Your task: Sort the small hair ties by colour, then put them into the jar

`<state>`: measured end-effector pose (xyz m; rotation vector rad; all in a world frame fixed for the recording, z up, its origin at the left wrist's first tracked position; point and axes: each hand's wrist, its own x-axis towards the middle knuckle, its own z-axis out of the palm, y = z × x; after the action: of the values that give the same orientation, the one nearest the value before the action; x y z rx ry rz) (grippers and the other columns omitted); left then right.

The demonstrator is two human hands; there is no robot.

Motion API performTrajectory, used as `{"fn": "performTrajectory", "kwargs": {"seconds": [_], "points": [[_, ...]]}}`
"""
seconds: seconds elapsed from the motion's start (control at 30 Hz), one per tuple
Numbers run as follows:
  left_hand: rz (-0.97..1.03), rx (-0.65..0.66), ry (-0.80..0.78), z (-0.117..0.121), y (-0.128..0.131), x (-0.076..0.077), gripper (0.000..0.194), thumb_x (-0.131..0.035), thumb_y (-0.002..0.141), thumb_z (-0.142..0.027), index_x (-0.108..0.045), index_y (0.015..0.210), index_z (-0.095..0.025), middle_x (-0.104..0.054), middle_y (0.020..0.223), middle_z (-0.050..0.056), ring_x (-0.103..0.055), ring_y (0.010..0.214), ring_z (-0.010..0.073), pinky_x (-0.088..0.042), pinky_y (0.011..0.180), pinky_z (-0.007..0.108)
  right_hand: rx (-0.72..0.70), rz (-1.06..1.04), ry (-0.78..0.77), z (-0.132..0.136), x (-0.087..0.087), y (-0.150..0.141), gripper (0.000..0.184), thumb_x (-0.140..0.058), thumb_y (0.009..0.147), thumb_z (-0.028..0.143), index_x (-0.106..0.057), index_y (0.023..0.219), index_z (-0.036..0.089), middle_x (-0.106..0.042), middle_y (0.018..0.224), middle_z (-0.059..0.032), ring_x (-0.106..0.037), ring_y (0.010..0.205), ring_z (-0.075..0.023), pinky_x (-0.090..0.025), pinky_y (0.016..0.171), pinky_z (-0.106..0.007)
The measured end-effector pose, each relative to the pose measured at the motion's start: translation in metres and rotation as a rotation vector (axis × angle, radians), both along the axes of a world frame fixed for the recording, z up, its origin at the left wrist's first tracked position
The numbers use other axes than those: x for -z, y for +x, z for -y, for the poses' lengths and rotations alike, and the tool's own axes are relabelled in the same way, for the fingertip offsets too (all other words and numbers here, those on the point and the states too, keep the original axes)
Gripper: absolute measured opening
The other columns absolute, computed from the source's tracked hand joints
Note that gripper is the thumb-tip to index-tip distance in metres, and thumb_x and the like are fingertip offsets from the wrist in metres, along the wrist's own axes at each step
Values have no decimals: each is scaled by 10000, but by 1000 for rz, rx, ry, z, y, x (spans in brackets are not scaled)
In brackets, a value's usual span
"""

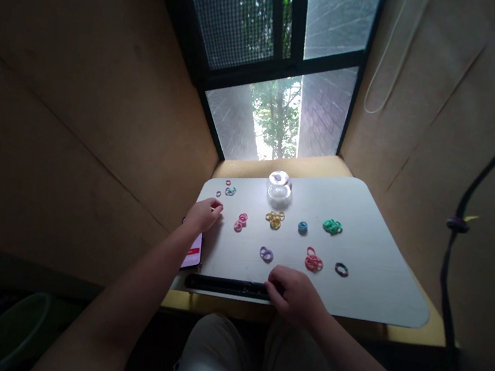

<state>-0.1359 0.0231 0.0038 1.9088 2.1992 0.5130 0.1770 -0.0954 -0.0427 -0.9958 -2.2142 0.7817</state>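
Note:
My left hand (205, 214) is at the table's left side, its fingertips pinched together; anything between them is too small to make out. Just beyond it lie a few loose bands, including a green-and-white group (230, 191). To its right sit pink hair ties (240, 222). My right hand (295, 292) rests at the front edge with curled fingers, touching the end of a black slot (226, 286); its palm side is hidden. Nearest to it are purple hair ties (266, 254) and a red pile (313, 261).
A clear round container (279, 189) stands at the back. Yellow ties (275, 219), a blue tie (302, 227), a green pile (332, 226) and a dark band (342, 269) lie on the white table (371, 293). A phone (192, 253) is under my left forearm.

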Motion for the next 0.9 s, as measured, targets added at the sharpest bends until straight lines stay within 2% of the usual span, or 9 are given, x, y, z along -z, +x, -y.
{"fn": "performTrajectory", "kwargs": {"seconds": [0.1, 0.23, 0.33, 0.47, 0.7, 0.9], "points": [[-80, -45, 8, -18, -18, -3, 313, -597, 845, -326, -689, 1118, -203, -730, 1087, 84, -685, 884, 194, -486, 763, 275, -4, 10, 0, 0, 0, 0, 127, -534, 872, 211, -531, 747, 189, -577, 701, -9, -503, 646, -141, -326, 611, -261], [-214, 12, 25, -43, -22, -6, 414, -589, 866, -337, -636, 1266, -240, -631, 1287, 100, -658, 1015, 215, -490, 871, 293, -5, 11, -5, 0, -1, 0, 126, -536, 875, 216, -531, 752, 190, -573, 699, -7, -493, 639, -139, -317, 604, -262], [-298, 79, 10, -58, -11, -4, 406, -555, 897, -377, -640, 1276, -259, -630, 1280, 95, -637, 1072, 234, -480, 922, 302, -10, 10, -18, 0, -1, 0, 128, -534, 879, 223, -529, 755, 192, -570, 697, -6, -490, 638, -139, -311, 600, -263], [-401, 83, 13, -69, 4, 1, 376, -529, 905, -423, -700, 1189, -245, -659, 1196, 113, -656, 998, 264, -505, 864, 334, -18, 9, -35, -2, -2, 0, 125, -534, 874, 218, -525, 751, 193, -567, 692, -4, -487, 635, -139, -308, 597, -263], [-424, 25, 23, -74, 3, 3, 332, -480, 921, -351, -773, 1016, -230, -725, 1045, 118, -672, 933, 262, -502, 809, 325, -23, -2, -42, -2, -1, 0, 123, -537, 881, 222, -531, 761, 196, -580, 705, -12, -501, 646, -143, -324, 603, -262], [-238, -49, 86, -53, 0, -10, 266, -551, 883, -331, -772, 968, -210, -755, 995, 116, -684, 901, 258, -496, 788, 320, -16, -34, -42, -1, -4, 1, 131, -548, 873, 216, -541, 743, 195, -576, 691, -13, -495, 629, -142, -339, 594, -263]]}}
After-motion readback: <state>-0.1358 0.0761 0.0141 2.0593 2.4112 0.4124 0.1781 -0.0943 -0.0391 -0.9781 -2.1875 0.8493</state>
